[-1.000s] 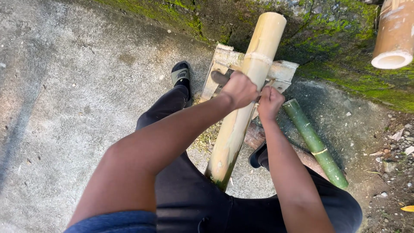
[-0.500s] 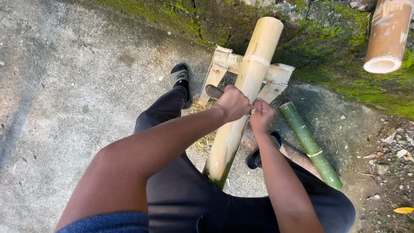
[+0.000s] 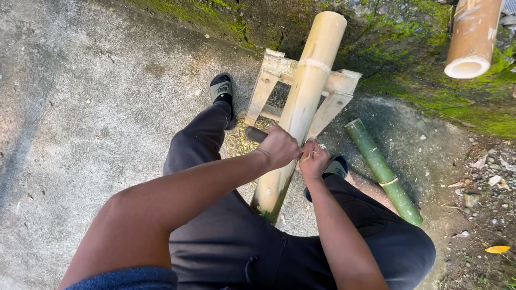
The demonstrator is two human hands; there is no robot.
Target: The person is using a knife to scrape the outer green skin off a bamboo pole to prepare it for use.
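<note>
A pale yellow bamboo pole [image 3: 306, 91] leans between my knees, its upper part resting on a small wooden stand [image 3: 263, 88] and its greenish lower end near my lap. My left hand [image 3: 278, 147] is closed on the dark handle of a tool [image 3: 255, 133] that lies across the pole. My right hand [image 3: 314, 161] is clenched on the pole's other side; what it grips is hidden by the fingers. Both hands press against the pole about halfway along it.
A green bamboo piece [image 3: 382, 172] lies on the concrete to the right. A tan bamboo tube [image 3: 473, 37] juts in at the top right. A mossy bank [image 3: 419, 70] rises behind the stand. My feet wear black slides [image 3: 221, 88].
Both hands have slid down the bamboo pole toward my body, drawing the tool along it. The pole and stand stay in place.
</note>
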